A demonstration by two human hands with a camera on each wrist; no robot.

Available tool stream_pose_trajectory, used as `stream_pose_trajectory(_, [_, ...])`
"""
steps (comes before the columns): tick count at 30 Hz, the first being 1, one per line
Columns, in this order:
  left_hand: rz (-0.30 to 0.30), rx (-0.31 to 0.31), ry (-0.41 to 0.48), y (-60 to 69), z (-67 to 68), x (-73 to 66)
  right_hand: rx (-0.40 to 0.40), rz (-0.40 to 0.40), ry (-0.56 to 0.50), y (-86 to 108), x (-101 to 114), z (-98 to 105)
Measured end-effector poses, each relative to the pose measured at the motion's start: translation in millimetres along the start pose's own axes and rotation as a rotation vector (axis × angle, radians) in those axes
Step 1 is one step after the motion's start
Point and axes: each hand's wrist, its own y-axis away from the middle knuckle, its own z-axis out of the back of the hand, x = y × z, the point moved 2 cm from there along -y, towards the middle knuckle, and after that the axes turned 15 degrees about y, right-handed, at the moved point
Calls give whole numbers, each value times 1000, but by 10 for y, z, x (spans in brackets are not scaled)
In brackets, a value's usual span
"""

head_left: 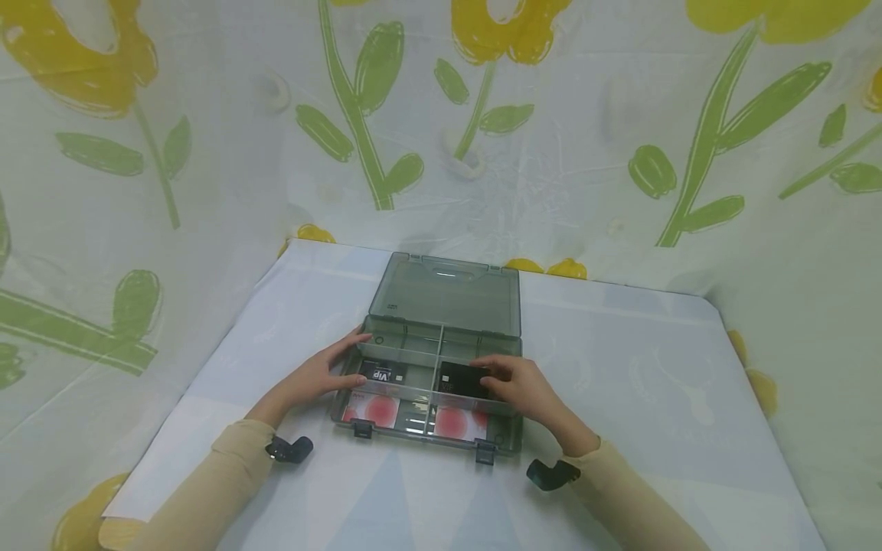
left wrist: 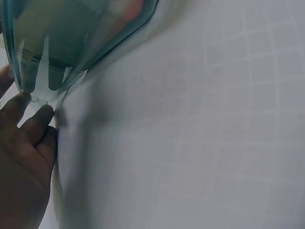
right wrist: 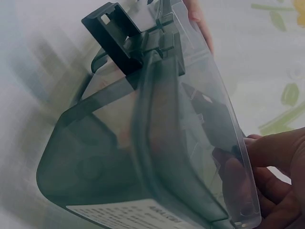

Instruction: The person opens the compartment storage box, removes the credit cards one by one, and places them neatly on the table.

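From the head cam, looking at an open box [head_left: 416, 337] on the table [head_left: 641, 367], with lid [head_left: 448, 295] folded back behind it and two latches [head_left: 362, 428] hanging off the front. Got a Vip card [head_left: 384, 373] in the middle left compartment, a black card [head_left: 460, 380] in the middle right one, and red-and-white cards [head_left: 375, 410] in both front ones. Also got a left hand [head_left: 317, 376] at the box's left side, thumb and fingers spread apart, and a right hand [head_left: 520, 383] pinching the black card, right there in its compartment. On the left wrist cam, seeing just part of the box with left fingertips up against it, slightly bent and side by side; can't tell about the thumb from there. Over on the right wrist cam, looking through the see-through wall at the black card, dark and hazy, with right fingers at its edge, plus a printed label [right wrist: 128, 214] on the box's side.
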Motion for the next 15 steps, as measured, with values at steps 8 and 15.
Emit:
stream_pose_trajectory(8, [-1,5,15,-1,7,-9,2,-13,-50,33,-32,69])
stream_pose_trajectory(15, [9,3,14,17,5,-28,-14,-19,-84,90,-98,145])
